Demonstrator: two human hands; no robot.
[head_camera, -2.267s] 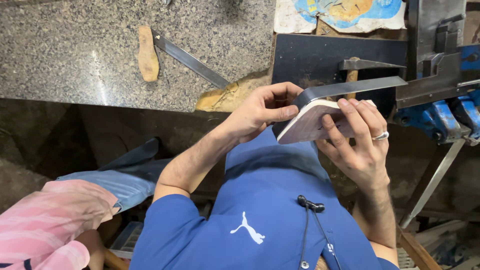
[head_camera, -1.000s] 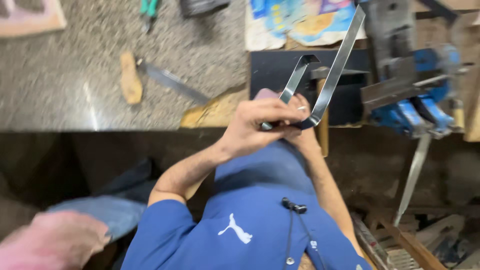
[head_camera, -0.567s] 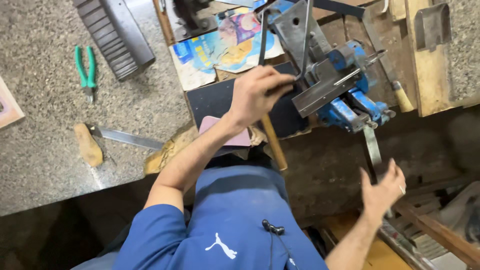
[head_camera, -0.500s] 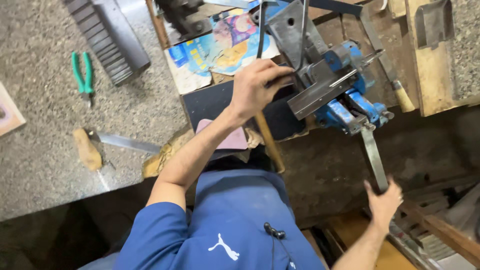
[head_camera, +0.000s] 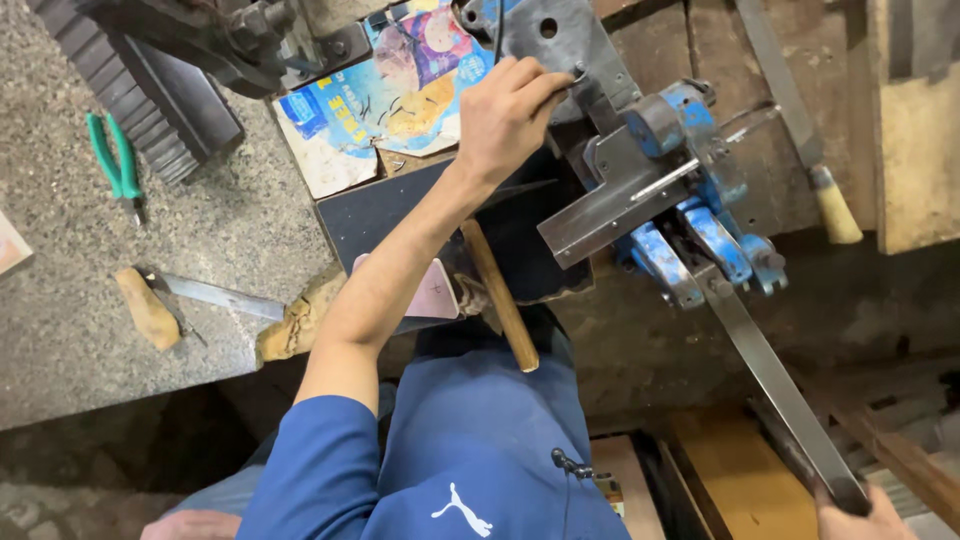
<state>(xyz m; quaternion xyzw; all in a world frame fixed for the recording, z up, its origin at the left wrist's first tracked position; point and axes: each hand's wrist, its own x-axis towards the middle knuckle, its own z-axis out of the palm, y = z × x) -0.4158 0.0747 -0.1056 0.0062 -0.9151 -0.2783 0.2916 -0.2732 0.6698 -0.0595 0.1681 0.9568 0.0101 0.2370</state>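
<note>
A blue bench-mounted bending tool (head_camera: 690, 200) is fixed at the edge of a dark board (head_camera: 400, 205), which lies beside a grey stone worktop (head_camera: 90, 300). A long flat lever (head_camera: 775, 375) runs down from the tool toward the lower right, where its end is gripped by the right hand (head_camera: 865, 518); only the top of that hand is in view at the frame's corner, closed around the bar. A thin metal strip (head_camera: 575, 80) is held at the tool's upper jaw plate (head_camera: 560, 40) by the left hand (head_camera: 505, 110), the fingers pinched closed on it. The step in hand appears to be a bend: the strip is steadied in the tool while the lever is worked. The next move seems to call for a firm, even pull on the lever, with the strip kept seated and the fingers kept clear of the clamp. A pink, pointed piece (head_camera: 435, 290) and a wooden handle (head_camera: 500, 295) lie on the board below the forearm. On the worktop a knife with a wrapped handle (head_camera: 175, 300) and green pliers (head_camera: 115, 165) are seen, untouched.
</note>
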